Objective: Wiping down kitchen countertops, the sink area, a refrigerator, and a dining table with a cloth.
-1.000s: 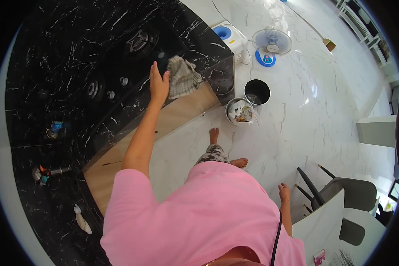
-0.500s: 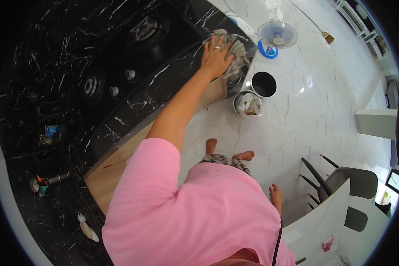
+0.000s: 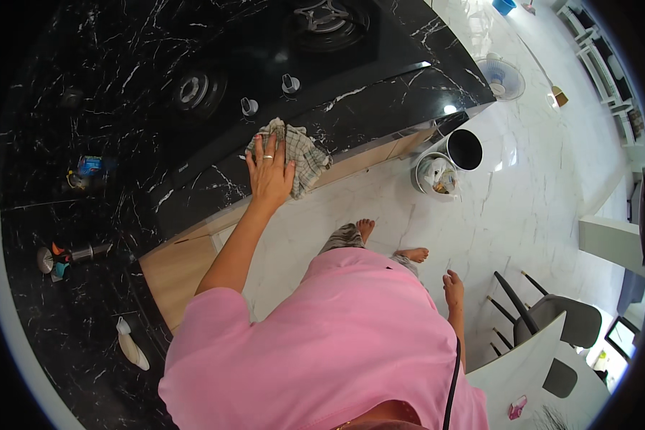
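With fingers spread and lying flat, my left hand point(image 3: 270, 176) presses on a checked grey-beige cloth point(image 3: 307, 162). The cloth lies at the front edge of the black marbled counter point(image 3: 390, 104), and part of it droops over that edge. Just beyond it is a black gas stove point(image 3: 258, 57) with a near knob point(image 3: 249, 107), another knob point(image 3: 290, 84) and two burners. My right hand point(image 3: 454, 288) hangs at my side over the floor, fingers loosely apart, holding nothing.
A white bin with rubbish point(image 3: 421, 179) and a dark-mouthed round bin point(image 3: 464, 150) stand beyond the cabinets. A fan point(image 3: 500, 77) is past the counter's far end. At right are a grey chair point(image 3: 580, 326) and a white table point(image 3: 523, 358). A whisk-like metal tool point(image 3: 89, 252) lies left.
My left hand and the cloth have moved left and nearer along the counter edge, from its far right end to beside the stove knobs. My right hand still hangs at my side.
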Tool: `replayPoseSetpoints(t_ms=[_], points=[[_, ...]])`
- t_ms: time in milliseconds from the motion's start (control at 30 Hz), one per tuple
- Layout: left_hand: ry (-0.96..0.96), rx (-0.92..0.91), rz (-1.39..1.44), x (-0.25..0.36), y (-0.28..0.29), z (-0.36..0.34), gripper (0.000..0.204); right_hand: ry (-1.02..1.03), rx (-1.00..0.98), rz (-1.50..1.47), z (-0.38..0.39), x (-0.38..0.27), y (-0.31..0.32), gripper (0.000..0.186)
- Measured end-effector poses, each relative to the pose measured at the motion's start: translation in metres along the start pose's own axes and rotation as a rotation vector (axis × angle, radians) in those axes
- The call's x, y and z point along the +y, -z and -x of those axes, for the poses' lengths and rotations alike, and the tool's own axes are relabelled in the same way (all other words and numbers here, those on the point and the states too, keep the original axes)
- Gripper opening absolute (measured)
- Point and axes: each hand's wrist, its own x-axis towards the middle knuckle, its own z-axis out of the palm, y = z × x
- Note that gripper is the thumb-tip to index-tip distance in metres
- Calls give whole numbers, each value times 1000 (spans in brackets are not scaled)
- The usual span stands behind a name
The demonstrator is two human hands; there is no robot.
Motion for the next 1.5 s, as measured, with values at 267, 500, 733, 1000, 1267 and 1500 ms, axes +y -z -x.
replayPoseSetpoints(t_ms=[267, 500, 733, 1000, 1267, 1500], points=[[-234, 179, 250, 73, -30, -79, 70, 2, 23, -39, 47, -45, -7, 46], [-238, 207, 102, 63, -48, -185, 61, -241, 124, -128, 117, 57, -25, 47], [-342, 310, 165, 136, -70, -210, 56, -225, 141, 21, 160, 84, -57, 43], [-509, 65, 409, 86, -32, -109, 57, -180, 70, -195, 116, -11, -44, 44], [-137, 129, 216, -75, 7, 50, 58, 36, 42, -90, 78, 1, -41, 43], [300, 227, 26, -149, -3, 120, 58, 82, -63, 94, 34, 138, -79, 45]])
